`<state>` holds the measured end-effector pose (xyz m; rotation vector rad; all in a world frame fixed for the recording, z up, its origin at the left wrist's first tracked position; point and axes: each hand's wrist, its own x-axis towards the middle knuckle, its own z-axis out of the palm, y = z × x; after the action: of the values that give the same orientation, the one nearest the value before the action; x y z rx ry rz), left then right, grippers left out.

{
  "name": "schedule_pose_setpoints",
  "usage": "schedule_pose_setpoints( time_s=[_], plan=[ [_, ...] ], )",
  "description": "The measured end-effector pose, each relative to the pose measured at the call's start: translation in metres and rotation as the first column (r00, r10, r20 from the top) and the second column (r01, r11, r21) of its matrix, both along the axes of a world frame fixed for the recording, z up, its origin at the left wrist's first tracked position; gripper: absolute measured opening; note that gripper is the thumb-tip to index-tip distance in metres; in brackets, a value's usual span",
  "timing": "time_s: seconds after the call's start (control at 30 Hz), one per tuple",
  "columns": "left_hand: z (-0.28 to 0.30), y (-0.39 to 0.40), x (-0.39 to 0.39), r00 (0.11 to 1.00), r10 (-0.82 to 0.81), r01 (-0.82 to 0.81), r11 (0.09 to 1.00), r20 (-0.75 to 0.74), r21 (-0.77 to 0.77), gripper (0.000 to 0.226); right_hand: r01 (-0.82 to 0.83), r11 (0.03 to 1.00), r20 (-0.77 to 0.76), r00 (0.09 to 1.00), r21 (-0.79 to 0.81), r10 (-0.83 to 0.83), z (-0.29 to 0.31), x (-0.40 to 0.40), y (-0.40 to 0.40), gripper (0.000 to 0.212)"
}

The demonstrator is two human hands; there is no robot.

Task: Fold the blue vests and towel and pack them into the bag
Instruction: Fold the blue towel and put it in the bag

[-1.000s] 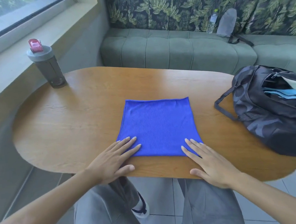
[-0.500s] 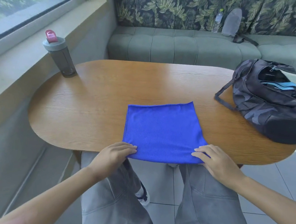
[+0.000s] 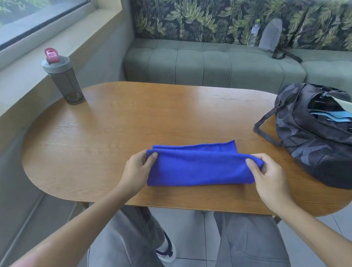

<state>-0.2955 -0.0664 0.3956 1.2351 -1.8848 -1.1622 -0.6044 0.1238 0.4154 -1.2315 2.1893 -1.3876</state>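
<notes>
Since a moment ago I see the towel (image 3: 197, 165) lifted at its near edge and carried over toward the far edge, so it now lies half folded near the table's (image 3: 110, 126) near edge. My head view shows the left hand (image 3: 138, 171) pinching the towel's left corner between thumb and curled fingers, and the right hand (image 3: 267, 174) pinching the right corner likewise. The bag (image 3: 313, 141) sits open at the table's right end, light blue fabric inside. A bottle (image 3: 64, 79) stands at the far left corner.
</notes>
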Motion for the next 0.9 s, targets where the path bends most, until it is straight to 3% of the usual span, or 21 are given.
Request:
schedule_pose_setpoints(
  time_s=[0.17, 0.3, 0.4, 0.5, 0.6, 0.7, 0.8, 0.9],
  plan=[
    [-0.007, -0.033, -0.026, 0.983, 0.087, -0.076, 0.994, 0.160, -0.074, 0.035, 0.045, 0.993, -0.053, 0.998, 0.107, -0.039, -0.005, -0.017, -0.057, 0.016],
    [-0.015, -0.047, -0.040, 0.951, 0.152, -0.116, 0.983, 0.268, -0.145, 0.035, 0.089, 0.968, -0.158, 0.986, 0.233, -0.052, -0.019, -0.030, -0.091, 0.013],
    [-0.020, -0.045, -0.047, 0.944, 0.166, -0.110, 0.974, 0.285, -0.200, 0.030, 0.086, 0.952, -0.208, 0.978, 0.293, -0.024, -0.030, -0.037, -0.104, 0.013],
    [-0.025, -0.042, -0.047, 0.934, 0.169, -0.087, 0.962, 0.314, -0.259, 0.011, 0.073, 0.943, -0.266, 0.964, 0.324, 0.017, -0.030, -0.037, -0.111, 0.013],
    [-0.026, -0.042, -0.048, 0.915, 0.160, -0.055, 0.959, 0.371, -0.278, 0.005, 0.068, 0.915, -0.407, 0.907, 0.399, 0.111, -0.028, -0.035, -0.113, 0.009],
    [-0.021, -0.039, -0.052, 0.873, 0.194, -0.028, 0.936, 0.448, -0.351, 0.018, 0.104, 0.887, -0.486, 0.862, 0.449, 0.145, -0.028, -0.035, -0.111, 0.011],
    [-0.017, -0.035, -0.056, 0.825, 0.259, 0.073, 0.833, 0.503, -0.549, 0.035, 0.083, 0.892, -0.494, 0.853, 0.444, 0.167, -0.031, -0.037, -0.108, 0.015],
    [-0.018, -0.031, -0.062, 0.835, 0.185, 0.184, 0.793, 0.517, -0.581, 0.044, 0.082, 0.913, -0.519, 0.841, 0.401, 0.153, -0.033, -0.038, -0.103, 0.024]
  ],
)
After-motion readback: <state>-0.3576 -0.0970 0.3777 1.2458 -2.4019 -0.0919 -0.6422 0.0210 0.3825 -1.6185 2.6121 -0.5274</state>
